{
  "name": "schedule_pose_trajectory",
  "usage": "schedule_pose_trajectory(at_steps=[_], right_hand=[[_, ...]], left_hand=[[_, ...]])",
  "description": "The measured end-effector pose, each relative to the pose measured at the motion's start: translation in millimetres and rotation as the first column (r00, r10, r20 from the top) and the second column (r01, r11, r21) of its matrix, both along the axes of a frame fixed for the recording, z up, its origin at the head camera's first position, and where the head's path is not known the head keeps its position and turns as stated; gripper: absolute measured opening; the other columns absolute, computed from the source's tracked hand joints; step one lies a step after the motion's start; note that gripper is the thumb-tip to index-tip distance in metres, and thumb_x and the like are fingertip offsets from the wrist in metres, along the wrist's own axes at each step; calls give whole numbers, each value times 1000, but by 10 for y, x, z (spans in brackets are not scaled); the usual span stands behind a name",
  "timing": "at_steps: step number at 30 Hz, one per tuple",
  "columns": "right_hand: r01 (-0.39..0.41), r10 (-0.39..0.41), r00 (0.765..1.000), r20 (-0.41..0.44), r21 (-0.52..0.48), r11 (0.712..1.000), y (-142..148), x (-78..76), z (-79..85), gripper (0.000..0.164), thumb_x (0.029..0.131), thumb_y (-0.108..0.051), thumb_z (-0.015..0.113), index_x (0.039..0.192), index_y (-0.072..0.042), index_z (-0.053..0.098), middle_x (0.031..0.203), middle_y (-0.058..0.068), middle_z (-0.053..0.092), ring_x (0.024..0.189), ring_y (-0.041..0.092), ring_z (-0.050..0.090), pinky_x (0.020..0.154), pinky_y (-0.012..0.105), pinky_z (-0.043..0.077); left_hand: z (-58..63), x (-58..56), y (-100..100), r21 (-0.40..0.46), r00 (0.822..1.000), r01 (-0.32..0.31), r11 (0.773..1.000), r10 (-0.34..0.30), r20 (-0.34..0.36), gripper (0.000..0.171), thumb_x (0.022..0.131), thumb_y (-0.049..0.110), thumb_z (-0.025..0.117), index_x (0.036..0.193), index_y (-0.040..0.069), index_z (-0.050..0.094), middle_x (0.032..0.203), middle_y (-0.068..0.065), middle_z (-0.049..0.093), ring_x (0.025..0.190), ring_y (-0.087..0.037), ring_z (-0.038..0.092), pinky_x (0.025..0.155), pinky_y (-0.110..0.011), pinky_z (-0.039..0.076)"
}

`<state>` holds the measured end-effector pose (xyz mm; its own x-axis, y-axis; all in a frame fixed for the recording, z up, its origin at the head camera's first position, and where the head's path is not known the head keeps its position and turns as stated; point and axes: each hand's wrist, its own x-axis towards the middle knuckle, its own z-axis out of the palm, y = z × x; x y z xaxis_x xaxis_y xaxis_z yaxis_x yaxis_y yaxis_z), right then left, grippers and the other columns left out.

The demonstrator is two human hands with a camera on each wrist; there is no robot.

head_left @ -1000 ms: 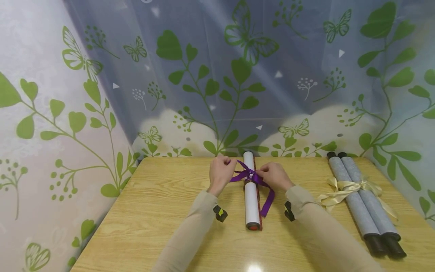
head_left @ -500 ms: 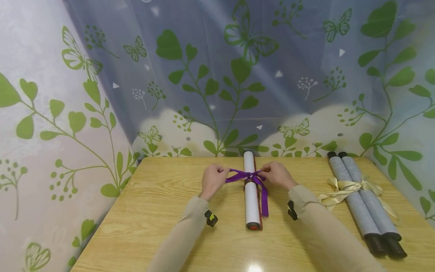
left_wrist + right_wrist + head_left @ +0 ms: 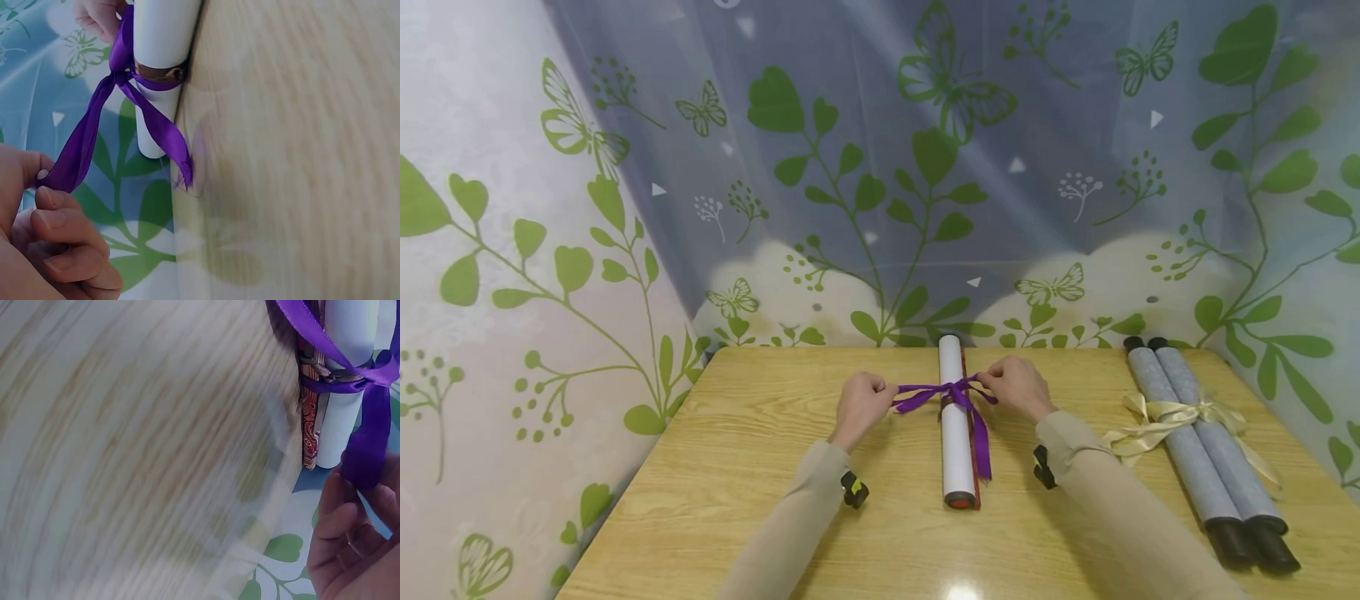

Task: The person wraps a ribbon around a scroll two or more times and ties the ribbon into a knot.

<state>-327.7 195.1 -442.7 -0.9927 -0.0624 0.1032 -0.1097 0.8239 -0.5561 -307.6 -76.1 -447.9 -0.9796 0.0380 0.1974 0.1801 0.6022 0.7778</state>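
A white rolled scroll lies lengthwise on the table, with a red-brown patterned strip along its right side. Around its middle runs a brown band, and a purple ribbon is knotted there in a bow. Thumb and fingers of my left hand pinch the ribbon's left loop, pulled out sideways. On the other side my right hand pinches the right loop close to the knot. One ribbon tail droops over the scroll's right side; another hangs on the left.
Two grey rolled scrolls with dark ends lie side by side at the table's right, tied with a cream ribbon. The wooden table meets a leaf-and-butterfly patterned backdrop at its far edge.
My left hand has moved left and down, drawing its loop out straighter. My right hand has shifted slightly right. The right tail now hangs straighter down beside the scroll.
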Motion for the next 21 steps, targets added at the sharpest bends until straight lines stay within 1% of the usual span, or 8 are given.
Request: schedule_pose_trajectory(at_steps=[4, 6, 9, 12, 14, 17, 21], right_hand=[[29, -28, 1000, -11, 18, 999, 33, -9, -13, 38, 95, -32, 60, 61, -16, 62, 54, -6, 52, 54, 15, 43, 47, 27, 28], [33, -33, 999, -16, 25, 999, 55, -7, -19, 40, 95, -31, 59, 58, -17, 58, 52, -6, 48, 53, 14, 41, 47, 26, 27], [40, -40, 999, -14, 23, 999, 91, -5, -25, 44, 95, -28, 56, 54, -17, 47, 49, -6, 38, 48, 13, 34, 46, 25, 23], [48, -48, 999, -7, 25, 999, 122, -3, -30, 44, 94, -25, 54, 53, -18, 38, 48, -6, 30, 46, 11, 26, 45, 24, 19], [51, -51, 999, -4, 23, 998, 134, -7, -36, 44, 93, -24, 54, 54, -19, 36, 48, -6, 28, 46, 11, 23, 45, 24, 18], [50, -50, 999, -6, 26, 998, 146, -14, -47, 43, 92, -24, 53, 54, -19, 35, 48, -6, 27, 47, 11, 22, 45, 24, 18], [62, -62, 998, 1, 30, 998, 148, -24, -58, 42, 92, -24, 53, 54, -19, 36, 49, -6, 28, 47, 11, 25, 45, 25, 20]], left_hand=[[-49, -7, -19, -60, 1000, 5, 998, -4, 12, 50, 88, 23, 64, 48, 17, 35, 45, 10, 27, 43, -6, 23, 41, -22, 18], [-69, -5, -28, -88, 1000, 6, 996, -3, 24, 50, 88, 24, 65, 48, 18, 36, 44, 11, 29, 43, -6, 24, 41, -21, 18], [-86, 0, -44, -97, 999, 17, 995, -13, 38, 51, 89, 23, 65, 47, 18, 37, 43, 10, 30, 43, -6, 25, 40, -21, 18], [-90, -4, -58, -106, 999, 30, 994, -25, 44, 51, 89, 23, 65, 47, 18, 38, 43, 10, 31, 42, -6, 25, 40, -21, 17], [-93, -8, -66, -116, 998, 36, 993, -30, 54, 51, 89, 23, 64, 46, 18, 38, 43, 10, 31, 42, -6, 25, 39, -21, 17], [-102, -18, -74, -137, 997, 40, 990, -29, 78, 50, 89, 24, 64, 46, 18, 40, 42, 10, 33, 41, -6, 26, 39, -21, 18], [-104, -33, -77, -149, 992, 32, 988, -13, 126, 51, 90, 26, 63, 45, 18, 41, 42, 9, 34, 40, -6, 27, 37, -21, 19]])
